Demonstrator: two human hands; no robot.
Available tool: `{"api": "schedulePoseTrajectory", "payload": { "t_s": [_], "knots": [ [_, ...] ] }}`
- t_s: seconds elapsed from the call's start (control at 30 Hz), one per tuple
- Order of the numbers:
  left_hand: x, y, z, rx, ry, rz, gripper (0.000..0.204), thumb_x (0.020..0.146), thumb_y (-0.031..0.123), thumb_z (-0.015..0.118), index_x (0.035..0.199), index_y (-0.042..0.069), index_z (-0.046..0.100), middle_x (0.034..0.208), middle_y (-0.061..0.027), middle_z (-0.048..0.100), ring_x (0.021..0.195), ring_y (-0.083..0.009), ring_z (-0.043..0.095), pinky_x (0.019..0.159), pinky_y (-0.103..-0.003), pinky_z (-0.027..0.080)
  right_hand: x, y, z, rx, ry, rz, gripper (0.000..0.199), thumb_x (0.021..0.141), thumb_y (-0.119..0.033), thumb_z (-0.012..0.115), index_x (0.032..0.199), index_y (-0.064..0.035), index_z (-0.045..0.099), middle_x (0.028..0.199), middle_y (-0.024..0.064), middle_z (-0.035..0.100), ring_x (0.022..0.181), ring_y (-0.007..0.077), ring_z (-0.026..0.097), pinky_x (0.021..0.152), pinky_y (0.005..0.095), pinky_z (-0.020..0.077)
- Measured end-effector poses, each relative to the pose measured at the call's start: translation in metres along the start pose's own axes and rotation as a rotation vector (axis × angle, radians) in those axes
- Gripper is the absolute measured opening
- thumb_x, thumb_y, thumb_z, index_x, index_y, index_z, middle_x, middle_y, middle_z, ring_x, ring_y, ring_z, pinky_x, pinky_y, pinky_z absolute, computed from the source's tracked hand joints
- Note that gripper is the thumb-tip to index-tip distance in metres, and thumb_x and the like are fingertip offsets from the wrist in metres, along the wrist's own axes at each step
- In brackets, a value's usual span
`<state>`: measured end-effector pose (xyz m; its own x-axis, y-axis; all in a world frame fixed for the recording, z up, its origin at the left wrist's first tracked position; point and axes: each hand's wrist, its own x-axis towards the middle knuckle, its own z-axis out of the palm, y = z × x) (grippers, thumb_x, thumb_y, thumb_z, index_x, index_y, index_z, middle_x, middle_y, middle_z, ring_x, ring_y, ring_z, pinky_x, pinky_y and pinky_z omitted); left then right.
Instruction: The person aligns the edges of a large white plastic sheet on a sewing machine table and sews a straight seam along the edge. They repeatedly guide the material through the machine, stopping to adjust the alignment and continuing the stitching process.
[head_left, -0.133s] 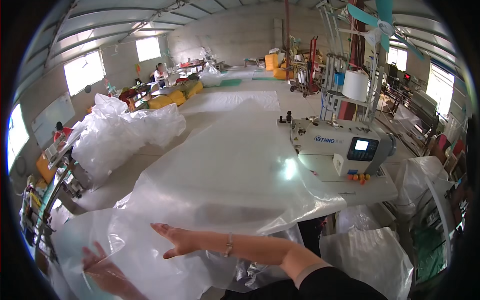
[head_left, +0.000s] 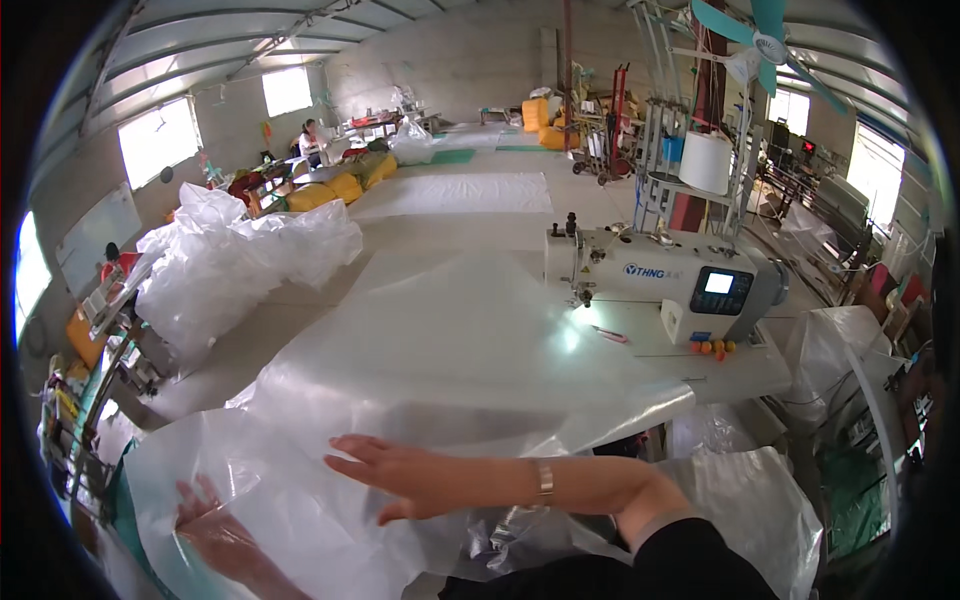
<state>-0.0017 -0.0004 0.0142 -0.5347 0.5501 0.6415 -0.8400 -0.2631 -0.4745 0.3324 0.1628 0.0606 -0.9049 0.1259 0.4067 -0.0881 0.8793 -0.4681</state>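
Note:
A large translucent plastic sheet spreads over the sewing table and drapes off its near edge toward me. Over the hanging part, my right hand reaches leftward across my body, fingers stretched out and thumb apart, with nothing gripped. My left hand, at the lower left, shows through the film from behind it, its fingers apart. Whether its palm presses on the film is hard to tell. Beyond the sheet stands a white industrial sewing machine, its lamp lit. A small red tool lies beside the needle area.
Several small orange balls sit at the machine's base. A white thread cone stands on the rack behind. Crumpled clear plastic is heaped at left, and more plastic hangs at lower right. Two people work at the far left.
My right hand has moved right and slightly nearer. The sheet's edge has slid away from the needle area, exposing the red tool. My left hand has shifted slightly.

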Motion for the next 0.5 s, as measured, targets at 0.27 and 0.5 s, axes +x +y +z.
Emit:
{"api": "schedulePoseTrajectory", "payload": {
  "t_s": [0.27,0.5],
  "knots": [
    [0.026,-0.14,0.01,1.131,0.314,0.576,0.038,0.104,0.025,0.031,0.129,-0.002,0.039,0.151,-0.0203,0.027,0.141,-0.0348,0.024,0.117,-0.055,0.018,-0.151,0.052,-0.052,-0.684,-0.144,0.662,0.102,0.066,-0.063,0.072,0.149,-0.0198,0.03,0.153,0.0132,0.023,0.142,0.0389,0.015,0.106,0.0664,0.0207],
    [0.02,-0.162,-0.016,1.67,0.287,0.385,0.043,0.105,0.032,0.027,0.128,-0.004,0.035,0.144,-0.032,0.03,0.134,-0.0465,0.031,0.113,-0.058,0.026,-0.16,0.122,0.01,-0.594,-0.069,0.78,0.091,0.069,-0.064,0.07,0.142,-0.0176,0.043,0.155,0.0096,0.02,0.143,0.0396,0.01,0.108,0.0687,0.0157]
  ]
}}
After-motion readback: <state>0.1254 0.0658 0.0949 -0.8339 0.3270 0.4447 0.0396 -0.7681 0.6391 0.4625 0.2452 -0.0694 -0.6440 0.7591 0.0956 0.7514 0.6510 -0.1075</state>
